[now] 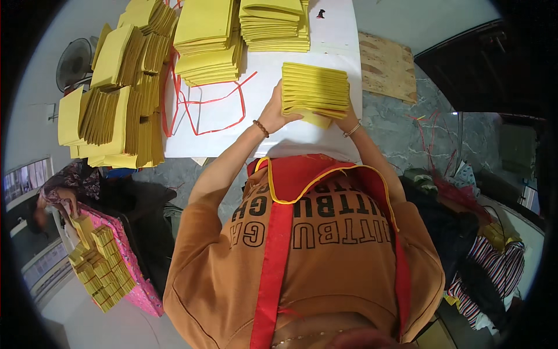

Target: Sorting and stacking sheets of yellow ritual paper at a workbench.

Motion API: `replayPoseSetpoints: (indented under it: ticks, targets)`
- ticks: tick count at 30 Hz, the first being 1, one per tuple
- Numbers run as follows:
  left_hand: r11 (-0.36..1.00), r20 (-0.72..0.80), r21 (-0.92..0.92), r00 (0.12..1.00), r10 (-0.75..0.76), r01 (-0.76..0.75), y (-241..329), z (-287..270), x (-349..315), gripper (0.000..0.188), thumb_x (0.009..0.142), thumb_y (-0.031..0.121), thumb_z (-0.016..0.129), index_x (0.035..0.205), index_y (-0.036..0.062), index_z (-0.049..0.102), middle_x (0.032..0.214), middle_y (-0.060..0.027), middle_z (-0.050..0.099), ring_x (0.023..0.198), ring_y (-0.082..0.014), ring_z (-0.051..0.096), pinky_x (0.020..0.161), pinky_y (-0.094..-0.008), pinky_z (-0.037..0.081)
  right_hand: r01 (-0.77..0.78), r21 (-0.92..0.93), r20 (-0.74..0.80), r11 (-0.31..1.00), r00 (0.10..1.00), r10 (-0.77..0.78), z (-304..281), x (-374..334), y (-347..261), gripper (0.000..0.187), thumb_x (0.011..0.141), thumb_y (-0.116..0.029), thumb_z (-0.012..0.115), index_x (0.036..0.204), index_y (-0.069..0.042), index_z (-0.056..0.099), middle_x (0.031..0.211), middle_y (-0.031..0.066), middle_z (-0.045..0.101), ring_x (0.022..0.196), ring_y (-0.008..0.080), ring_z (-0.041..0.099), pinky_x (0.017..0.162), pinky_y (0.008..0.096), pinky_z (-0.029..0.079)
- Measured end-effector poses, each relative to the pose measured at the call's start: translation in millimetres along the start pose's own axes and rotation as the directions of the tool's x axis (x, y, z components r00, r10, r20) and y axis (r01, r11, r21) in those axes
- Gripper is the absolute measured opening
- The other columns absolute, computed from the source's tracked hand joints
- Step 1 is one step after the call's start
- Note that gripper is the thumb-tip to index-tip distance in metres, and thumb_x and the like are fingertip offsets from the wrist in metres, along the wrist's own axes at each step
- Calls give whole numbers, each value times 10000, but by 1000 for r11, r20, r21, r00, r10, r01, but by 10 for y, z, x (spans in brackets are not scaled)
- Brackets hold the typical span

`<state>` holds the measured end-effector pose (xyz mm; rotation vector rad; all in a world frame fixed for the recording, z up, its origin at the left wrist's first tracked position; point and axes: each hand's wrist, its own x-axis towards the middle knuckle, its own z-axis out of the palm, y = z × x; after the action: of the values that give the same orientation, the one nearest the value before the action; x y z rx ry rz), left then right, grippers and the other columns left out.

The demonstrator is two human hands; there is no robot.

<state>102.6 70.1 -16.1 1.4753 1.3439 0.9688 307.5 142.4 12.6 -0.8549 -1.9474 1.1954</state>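
Both hands, left [278,110] and right [347,119], clamp the yellow stack [315,88] at center top; best to square its edges evenly.

The yellow paper stack [315,88] hides the fingertips of both hands; the top piles [273,23] are cut off.

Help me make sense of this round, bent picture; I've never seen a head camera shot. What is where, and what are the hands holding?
It is one fisheye view from a camera on the person's head, looking down, so straight edges curve. The left hand and right hand grip a stack of yellow paper sheets from both sides on a white table. More yellow paper stacks and a red string lie farther along it. At lower left, another person sits by a pink box of yellow bundles.
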Motion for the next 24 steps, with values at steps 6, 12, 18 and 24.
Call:
replayPoseSetpoints:
  ticks: [6, 12, 18, 24]
  targets:
    - [981, 58, -112, 987, -152, 158, 241, -49, -18, 1042, 565, 222, 804, 1325, 22, 120, 1272, -199, 315, 1194, -317, 339, 997, -350, 298, -180, 220, 8, 959, 983, 182, -49, 221, -354, 767, 608, -121, 768, 1200, -35, 288, 1116, 101, 466, 1027, 163, 472, 884, 302, 401]
    - [974, -171, -60, 964, 205, -217, 913, -296, -144, 1227, 510, 387, 814, 1339, -11, 2, 1343, -241, 215, 1234, -338, 260, 1018, -435, 224, -297, 381, 159, 875, 954, 254, -286, 230, -567, 768, 565, -183, 792, 1183, -27, 362, 1069, 95, 513, 997, 174, 495, 865, 307, 409]
    - [795, 75, 505, 934, 349, -338, 1345, -534, 80, 1284, 494, 416, 807, 1346, 6, -62, 1312, -296, 233, 1233, -397, 234, 1006, -449, 226, -242, -217, 245, 946, 924, 293, -374, 345, -1025, 681, 574, -224, 781, 1118, -27, 421, 1015, 97, 548, 928, 181, 531, 823, 302, 420]
    - [982, -12, -60, 984, 180, -181, 1020, -393, 34, 1210, 531, 212, 820, 1363, 68, -46, 1080, -163, 474, 1034, -271, 470, 916, -352, 353, -122, -481, 309, 868, 903, 299, -358, 408, -1202, 753, 543, -277, 791, 1150, -42, 413, 1069, 112, 547, 995, 225, 530, 852, 326, 406]
